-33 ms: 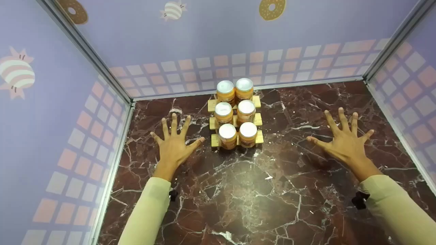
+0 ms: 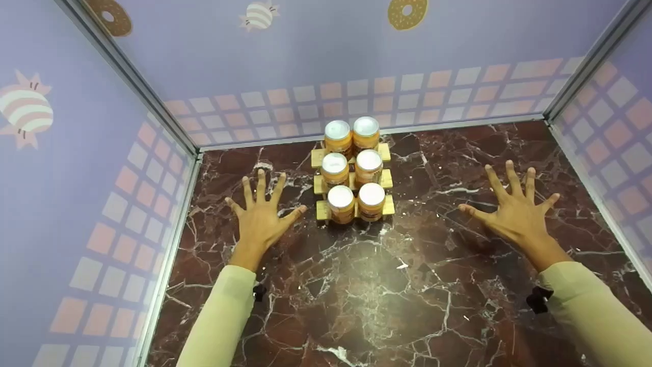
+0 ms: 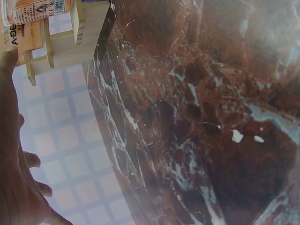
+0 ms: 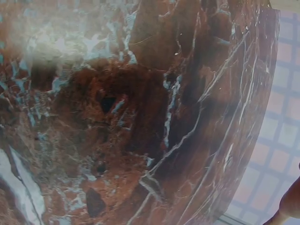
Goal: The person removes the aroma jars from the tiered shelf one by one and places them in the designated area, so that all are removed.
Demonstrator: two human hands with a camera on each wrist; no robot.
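Lilac wall panels (image 2: 326, 56) on three sides, printed with striped candies (image 2: 259, 17), doughnuts (image 2: 407, 24) and a band of pink and white squares (image 2: 331, 90), joined at the corners by grey metal strips (image 2: 130, 74). Below, dark reddish-brown marbled surface (image 2: 367, 285), white-veined, with a soft glare in front of the rack (image 2: 319, 184).

Stands close to the back panel, around the middle of the head view: pale wood, in three steps. Carries six orange jars (image 2: 369, 165) with white tops, all upright, two to a step, side by side, ends of each step showing beyond them.

Just to the left of the rack, left hand (image 2: 260, 221), spread wide, back upward, fingers straight and fanned toward the back panel. Points its thumb at the near end of the rack, with a gap between.

Well apart from the rack on the other side, right hand (image 2: 517, 219), equally wide, thumb angled inward. Contact of either palm with the surface: cannot tell. Pale yellow sleeves (image 2: 219, 316) up to both wrists, small black pieces (image 2: 259, 292) at the inner cuffs.

From the left wrist, rack and jars at the upper corner, including a printed label (image 3: 40, 11) with barcode, and white flecks (image 3: 237, 136) on the surface. From the right wrist, mostly veined marbling, plus a sliver of hand low at the edge.
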